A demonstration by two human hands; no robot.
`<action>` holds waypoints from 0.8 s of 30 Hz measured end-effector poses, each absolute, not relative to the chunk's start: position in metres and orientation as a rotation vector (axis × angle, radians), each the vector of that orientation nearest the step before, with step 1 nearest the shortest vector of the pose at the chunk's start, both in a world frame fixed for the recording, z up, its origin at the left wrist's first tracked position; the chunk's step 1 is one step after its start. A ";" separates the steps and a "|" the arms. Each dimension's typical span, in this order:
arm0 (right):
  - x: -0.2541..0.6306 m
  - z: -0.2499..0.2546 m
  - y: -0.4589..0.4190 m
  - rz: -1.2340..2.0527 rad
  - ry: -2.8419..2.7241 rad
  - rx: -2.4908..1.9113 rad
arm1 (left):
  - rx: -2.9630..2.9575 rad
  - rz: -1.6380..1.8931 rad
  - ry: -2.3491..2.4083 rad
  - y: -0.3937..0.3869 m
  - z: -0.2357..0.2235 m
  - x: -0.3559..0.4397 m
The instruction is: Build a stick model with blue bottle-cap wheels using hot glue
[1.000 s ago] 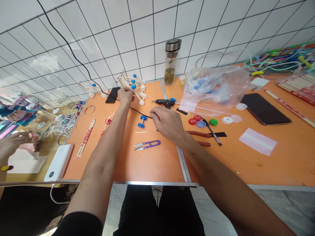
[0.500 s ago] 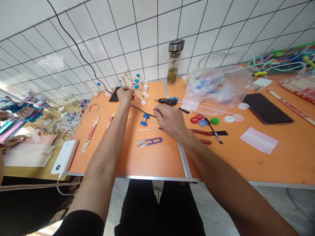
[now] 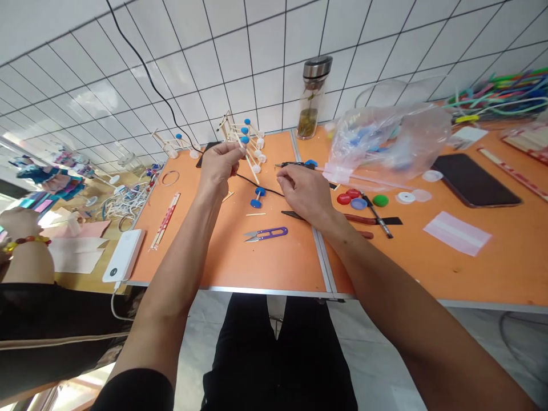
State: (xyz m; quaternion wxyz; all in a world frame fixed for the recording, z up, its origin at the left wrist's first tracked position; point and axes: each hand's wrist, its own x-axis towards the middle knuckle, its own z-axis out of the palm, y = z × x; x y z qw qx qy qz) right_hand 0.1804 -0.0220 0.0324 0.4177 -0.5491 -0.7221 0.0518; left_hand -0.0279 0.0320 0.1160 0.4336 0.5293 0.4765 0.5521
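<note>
A thin wooden stick (image 3: 252, 165) is pinched between the thumb and fingers of my left hand (image 3: 220, 165), tilted over the table. Behind it stands a frame of sticks with blue and white bottle caps (image 3: 244, 140). My right hand (image 3: 305, 191) is closed in a loose curl beside the black glue gun (image 3: 295, 164) and above the pliers (image 3: 293, 215); whether it holds anything is hidden. Between my hands lies a pair of blue caps joined by a short stick (image 3: 257, 197). Nearer me are a short stick piece (image 3: 256, 214) and purple thread snips (image 3: 266, 234).
A glass bottle (image 3: 309, 108) stands by the tiled wall, beside a plastic bag of caps (image 3: 385, 148). Loose caps (image 3: 351, 197), a pen (image 3: 377, 216) and a phone (image 3: 475, 180) lie right. A power bank (image 3: 124, 256) and another person's hand (image 3: 20, 222) are left.
My left hand has come slightly right and turned, and the stick in its fingers now shows clearly. My right hand stays closed near the glue gun. The other person's arm has come further into view.
</note>
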 end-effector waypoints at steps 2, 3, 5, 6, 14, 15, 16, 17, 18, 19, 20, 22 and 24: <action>0.180 0.032 -0.022 0.139 -1.810 -1.370 | 1.300 1.319 1.184 0.020 0.110 -0.030; 0.180 0.031 -0.021 0.149 -1.806 -1.362 | 1.293 1.296 1.182 0.014 0.107 -0.031; 0.180 0.029 -0.019 0.200 -1.772 -1.326 | 1.293 1.255 1.175 0.004 0.100 -0.032; 0.179 0.029 -0.018 0.250 -1.737 -1.293 | 1.300 1.230 1.173 0.000 0.097 -0.032; 0.167 0.038 -0.026 0.878 -1.508 -0.911 | 1.392 1.049 1.124 -0.020 0.070 -0.032; 0.166 0.040 -0.028 0.901 -1.509 -0.899 | 1.403 1.030 1.105 -0.021 0.068 -0.032; 0.165 0.041 -0.029 0.916 -1.514 -0.891 | 1.409 1.013 1.090 -0.022 0.066 -0.031; 0.165 0.041 -0.029 0.924 -1.522 -0.886 | 1.411 0.999 1.081 -0.022 0.064 -0.031; 0.165 0.041 -0.030 0.927 -1.528 -0.884 | 1.409 0.987 1.077 -0.022 0.063 -0.030; 0.165 0.041 -0.029 0.927 -1.532 -0.883 | 1.407 0.976 1.075 -0.023 0.063 -0.030; 0.166 0.040 -0.029 0.925 -1.533 -0.883 | 1.404 0.966 1.072 -0.022 0.062 -0.030; 0.166 0.038 -0.027 0.919 -1.526 -0.882 | 1.399 0.952 1.065 -0.021 0.060 -0.030; 0.166 0.035 -0.026 0.907 -1.514 -0.876 | 1.391 0.952 1.067 -0.019 0.057 -0.031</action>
